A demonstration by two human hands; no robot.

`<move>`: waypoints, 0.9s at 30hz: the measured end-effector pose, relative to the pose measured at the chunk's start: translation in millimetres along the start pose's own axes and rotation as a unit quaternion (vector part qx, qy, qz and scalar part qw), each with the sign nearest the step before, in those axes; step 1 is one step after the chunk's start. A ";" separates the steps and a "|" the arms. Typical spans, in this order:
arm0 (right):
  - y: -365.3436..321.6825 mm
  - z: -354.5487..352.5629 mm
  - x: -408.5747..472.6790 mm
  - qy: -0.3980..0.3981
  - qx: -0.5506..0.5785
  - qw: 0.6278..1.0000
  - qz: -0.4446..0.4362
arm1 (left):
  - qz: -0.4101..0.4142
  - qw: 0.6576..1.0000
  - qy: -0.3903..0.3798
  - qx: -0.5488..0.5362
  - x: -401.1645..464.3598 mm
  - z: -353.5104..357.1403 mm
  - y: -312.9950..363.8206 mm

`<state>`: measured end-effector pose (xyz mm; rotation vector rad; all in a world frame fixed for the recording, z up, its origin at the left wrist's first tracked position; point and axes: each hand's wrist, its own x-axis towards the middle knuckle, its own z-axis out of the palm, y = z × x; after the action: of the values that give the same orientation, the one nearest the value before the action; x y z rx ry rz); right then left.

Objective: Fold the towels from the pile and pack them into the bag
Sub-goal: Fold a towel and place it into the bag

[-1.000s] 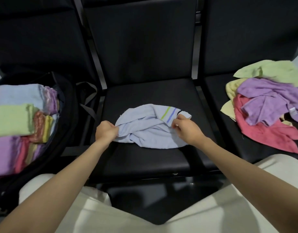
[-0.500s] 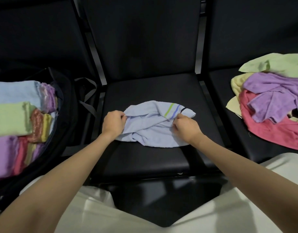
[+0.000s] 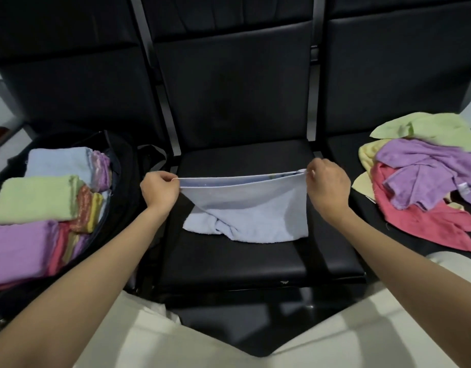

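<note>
I've got the left hand (image 3: 160, 191) and right hand (image 3: 327, 187) each pinching a top corner of the blue towel (image 3: 251, 216), stretched tight between them.

I see a row of three black padded seats (image 3: 230, 261) across the frame. On the centre seat lies the lower part of a pale blue towel (image 3: 251, 220). At the right edge a loose pile of towels (image 3: 425, 187) — green, yellow, purple, red — covers the right seat. At left an open black bag (image 3: 120, 166) of folded towels sits, probably on the left seat.
</note>
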<state>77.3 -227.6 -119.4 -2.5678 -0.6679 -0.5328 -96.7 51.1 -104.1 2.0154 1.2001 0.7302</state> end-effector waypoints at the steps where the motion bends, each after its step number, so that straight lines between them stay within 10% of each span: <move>1: -3.5 -7.0 1.4 0.023 0.024 0.999 0.015 | -0.021 0.998 0.017 -0.048 -2.3 -3.5 9.3; 8: -27.8 -58.0 20.3 0.126 0.203 0.969 0.063 | 0.032 0.952 0.158 -0.261 -10.5 -38.1 93.9; 16: -42.8 -109.0 36.7 0.274 0.306 0.912 0.003 | 0.200 0.900 0.295 -0.252 -7.1 -83.6 143.3; 27: -42.5 -108.3 85.4 0.142 0.288 0.946 0.031 | 0.079 0.974 0.056 -0.204 39.9 -77.6 145.2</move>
<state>96.7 -216.3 23.2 -1.9128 -0.5384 -0.5716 -61.5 56.3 61.6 1.7538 0.8681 1.0848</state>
